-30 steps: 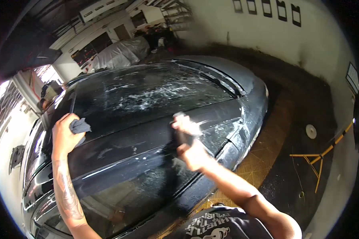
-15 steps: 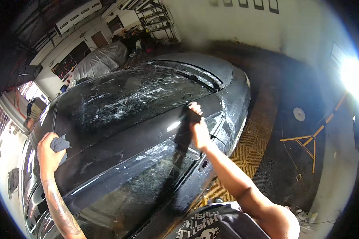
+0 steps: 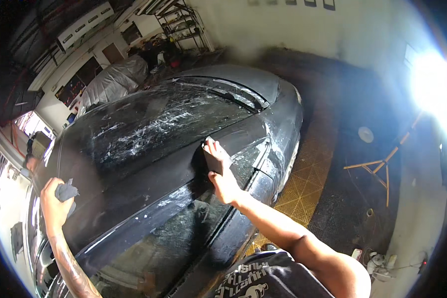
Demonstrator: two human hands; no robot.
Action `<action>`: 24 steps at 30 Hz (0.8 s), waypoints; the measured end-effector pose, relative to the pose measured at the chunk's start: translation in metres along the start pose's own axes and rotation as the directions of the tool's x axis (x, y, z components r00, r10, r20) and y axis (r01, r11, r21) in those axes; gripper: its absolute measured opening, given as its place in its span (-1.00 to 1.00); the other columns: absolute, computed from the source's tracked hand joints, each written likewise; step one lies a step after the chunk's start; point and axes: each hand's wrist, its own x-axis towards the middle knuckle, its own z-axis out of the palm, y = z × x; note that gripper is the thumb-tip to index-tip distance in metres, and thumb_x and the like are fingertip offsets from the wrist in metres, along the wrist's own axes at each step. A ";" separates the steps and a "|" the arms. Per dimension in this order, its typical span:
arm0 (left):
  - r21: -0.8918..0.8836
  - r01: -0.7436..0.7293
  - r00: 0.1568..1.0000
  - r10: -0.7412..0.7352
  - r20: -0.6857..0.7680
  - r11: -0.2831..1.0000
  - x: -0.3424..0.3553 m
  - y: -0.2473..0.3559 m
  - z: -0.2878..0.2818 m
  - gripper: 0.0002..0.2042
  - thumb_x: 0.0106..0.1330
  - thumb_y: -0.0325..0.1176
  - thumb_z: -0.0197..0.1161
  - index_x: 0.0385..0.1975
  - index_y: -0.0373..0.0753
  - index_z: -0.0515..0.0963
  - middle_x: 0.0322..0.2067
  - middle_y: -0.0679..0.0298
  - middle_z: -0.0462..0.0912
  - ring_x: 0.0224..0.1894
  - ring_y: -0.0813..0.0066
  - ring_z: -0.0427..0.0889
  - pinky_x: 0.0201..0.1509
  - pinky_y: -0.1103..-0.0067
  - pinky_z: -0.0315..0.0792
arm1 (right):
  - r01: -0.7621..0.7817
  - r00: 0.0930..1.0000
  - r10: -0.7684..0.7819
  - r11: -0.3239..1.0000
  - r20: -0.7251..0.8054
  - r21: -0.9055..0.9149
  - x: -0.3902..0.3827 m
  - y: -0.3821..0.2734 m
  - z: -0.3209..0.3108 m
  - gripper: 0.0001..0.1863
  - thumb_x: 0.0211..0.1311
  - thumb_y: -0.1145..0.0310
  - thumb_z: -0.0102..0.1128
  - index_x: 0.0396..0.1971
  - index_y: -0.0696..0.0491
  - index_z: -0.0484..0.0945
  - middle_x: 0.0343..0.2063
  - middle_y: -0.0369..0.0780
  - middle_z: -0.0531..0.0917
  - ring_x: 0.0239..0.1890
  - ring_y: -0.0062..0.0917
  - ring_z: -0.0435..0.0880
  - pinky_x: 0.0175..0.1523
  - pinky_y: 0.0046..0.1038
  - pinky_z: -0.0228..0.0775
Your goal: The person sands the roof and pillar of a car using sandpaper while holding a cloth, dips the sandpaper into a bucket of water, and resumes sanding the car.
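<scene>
A matte dark car (image 3: pixel 134 179) with whitish dust and smears on its glass and panels fills the middle. My right hand (image 3: pixel 222 174) is closed round a dark rectangular pad (image 3: pixel 213 162), which lies against the roof edge above the side window. The pad's underside is hidden. To the left, my left hand (image 3: pixel 53 204) grips a crumpled grey cloth (image 3: pixel 67 190) over the roof's near left part. Whether that hand also rests on the roof, I cannot tell. The dusty windshield (image 3: pixel 149 129) stretches beyond both hands.
A bright work lamp (image 3: pixel 437 89) stands at right on a yellow tripod (image 3: pixel 382 166). Yellow floor tiles (image 3: pixel 303 198) run alongside the car. Farther back are a silver-covered vehicle (image 3: pixel 114 82) and a metal shelf rack (image 3: pixel 183 27). A cord and small items lie at the lower right.
My right hand has slid the pad left and toward me along the roof edge. My left hand keeps its grip on the cloth, slightly lower in view. The whole view has shifted a little.
</scene>
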 end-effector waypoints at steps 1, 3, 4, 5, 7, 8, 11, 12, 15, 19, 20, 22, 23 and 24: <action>-0.007 0.011 1.000 -0.011 -0.008 1.000 -0.004 -0.005 0.000 -0.74 -0.07 -0.56 0.42 -0.41 -0.35 0.47 -0.42 0.06 0.54 -0.33 -0.01 0.59 -0.20 0.32 0.45 | -0.035 0.994 0.036 0.999 0.104 -0.011 0.003 0.019 -0.008 -0.20 0.07 0.42 0.02 0.43 0.18 0.25 0.56 0.03 0.04 0.63 -0.10 -0.15 0.63 -0.09 -0.45; -0.039 0.012 1.000 -0.013 -0.010 0.999 0.002 0.002 0.003 -0.73 -0.08 -0.55 0.43 -0.41 -0.35 0.46 -0.42 0.06 0.54 -0.33 -0.02 0.59 -0.19 0.32 0.45 | 0.060 0.992 -0.076 0.988 -0.101 -0.145 0.014 0.094 -0.044 -0.34 0.07 0.49 0.04 0.28 0.16 0.44 0.45 0.09 0.26 0.59 -0.10 0.00 0.62 -0.12 -0.29; -0.065 -0.009 1.000 0.007 -0.027 0.998 0.008 0.010 0.011 -0.74 -0.08 -0.55 0.42 -0.42 -0.34 0.46 -0.42 0.06 0.54 -0.33 -0.02 0.59 -0.19 0.32 0.45 | 0.123 0.979 -0.168 0.938 -0.117 -0.323 0.017 0.144 -0.079 -0.40 0.10 0.45 0.04 0.24 0.17 0.48 0.40 0.10 0.35 0.59 -0.16 0.03 0.61 -0.17 -0.23; -0.063 -0.005 1.000 0.003 -0.029 0.998 0.008 0.009 0.011 -0.74 -0.08 -0.55 0.42 -0.42 -0.34 0.46 -0.42 0.06 0.54 -0.33 -0.02 0.59 -0.19 0.32 0.45 | -0.153 0.984 0.129 0.967 -0.126 -0.205 0.027 0.152 -0.102 -0.40 0.20 0.39 0.01 0.30 0.15 0.40 0.42 0.08 0.31 0.55 -0.14 0.10 0.61 -0.19 -0.21; -0.042 0.010 1.000 -0.010 0.010 0.999 0.011 0.007 0.014 -0.74 -0.09 -0.53 0.43 -0.42 -0.34 0.47 -0.42 0.06 0.54 -0.32 -0.03 0.60 -0.19 0.32 0.45 | -0.229 0.970 0.208 0.956 -0.125 -0.185 0.020 0.162 -0.087 -0.39 0.30 0.33 -0.06 0.36 0.16 0.33 0.44 0.00 0.30 0.54 -0.24 0.12 0.59 -0.31 -0.17; -0.007 0.038 0.999 -0.038 0.017 0.999 0.004 0.001 0.009 -0.74 -0.09 -0.53 0.43 -0.42 -0.34 0.47 -0.42 0.06 0.54 -0.32 -0.03 0.60 -0.19 0.32 0.45 | -0.078 0.996 0.073 0.991 -0.052 -0.105 0.013 0.118 -0.045 -0.33 0.27 0.34 -0.08 0.41 0.16 0.27 0.47 -0.04 0.26 0.57 -0.27 0.08 0.60 -0.35 -0.19; -0.023 0.041 0.999 -0.040 0.031 0.999 0.002 0.003 -0.002 -0.73 -0.09 -0.52 0.44 -0.43 -0.33 0.47 -0.43 0.06 0.54 -0.32 -0.04 0.60 -0.20 0.31 0.45 | -0.017 0.999 0.025 0.975 0.035 -0.221 0.021 0.080 -0.046 -0.33 0.27 0.34 -0.11 0.42 0.14 0.27 0.46 -0.07 0.28 0.53 -0.22 0.13 0.58 -0.34 -0.16; -0.027 0.004 1.000 -0.005 -0.007 1.000 0.007 0.007 0.004 -0.74 -0.09 -0.52 0.44 -0.43 -0.33 0.47 -0.43 0.06 0.54 -0.32 -0.04 0.60 -0.20 0.31 0.45 | -0.077 0.996 0.066 0.978 -0.063 -0.194 0.030 0.121 -0.074 -0.37 0.29 0.35 -0.11 0.39 0.13 0.30 0.44 -0.05 0.31 0.46 -0.19 0.23 0.54 -0.32 -0.04; -0.044 0.007 1.000 -0.007 0.001 0.999 0.006 0.006 0.008 -0.74 -0.09 -0.51 0.44 -0.42 -0.33 0.48 -0.43 0.06 0.54 -0.33 -0.04 0.60 -0.21 0.31 0.45 | -0.271 0.955 0.263 0.962 -0.138 -0.040 0.045 0.156 -0.118 -0.49 0.26 0.28 -0.10 0.19 0.15 0.40 0.06 -0.02 0.50 0.15 -0.18 0.46 0.27 -0.10 0.26; 0.001 0.049 0.999 -0.049 0.005 0.999 0.000 0.006 0.001 -0.74 -0.08 -0.51 0.44 -0.43 -0.33 0.50 -0.44 0.06 0.55 -0.34 -0.03 0.61 -0.22 0.31 0.46 | 0.005 1.000 -0.006 0.988 -0.008 -0.151 0.039 0.124 -0.060 -0.45 0.29 0.22 -0.10 0.25 0.10 0.45 0.35 0.08 0.39 0.41 -0.05 0.32 0.50 -0.13 0.06; -0.017 0.042 0.999 -0.042 0.001 0.999 0.004 0.010 0.001 -0.74 -0.08 -0.51 0.44 -0.43 -0.33 0.50 -0.44 0.06 0.55 -0.34 -0.03 0.61 -0.22 0.31 0.46 | -0.068 0.998 0.068 0.990 -0.006 -0.124 0.048 0.143 -0.089 -0.44 0.29 0.22 -0.09 0.26 0.10 0.45 0.37 0.10 0.38 0.41 -0.06 0.33 0.48 -0.12 0.11; -0.070 0.003 1.000 -0.004 -0.011 0.998 0.014 0.018 0.007 -0.75 -0.08 -0.50 0.45 -0.44 -0.32 0.50 -0.45 0.06 0.56 -0.34 -0.03 0.62 -0.22 0.31 0.46 | -0.380 0.923 0.379 0.925 -0.069 -0.011 0.067 0.176 -0.142 -0.46 0.30 0.26 -0.14 0.24 0.13 0.42 0.26 0.16 0.46 0.30 -0.09 0.45 0.33 -0.21 0.30; -0.047 0.031 1.000 -0.031 0.002 0.998 0.014 0.018 0.005 -0.75 -0.08 -0.49 0.46 -0.44 -0.32 0.51 -0.46 0.06 0.56 -0.34 -0.03 0.63 -0.23 0.32 0.46 | -0.335 0.942 0.334 0.940 -0.034 -0.064 0.068 0.168 -0.124 -0.46 0.30 0.26 -0.15 0.24 0.16 0.40 0.28 0.15 0.44 0.30 -0.05 0.43 0.35 -0.19 0.26; -0.028 0.036 0.999 -0.036 0.008 0.999 0.010 0.014 0.005 -0.75 -0.09 -0.49 0.46 -0.43 -0.33 0.51 -0.46 0.07 0.56 -0.35 -0.02 0.63 -0.23 0.32 0.46 | -0.075 0.997 0.076 0.983 -0.002 -0.169 0.056 0.156 -0.098 -0.44 0.31 0.25 -0.16 0.27 0.17 0.39 0.31 0.13 0.41 0.35 -0.01 0.36 0.40 -0.14 0.18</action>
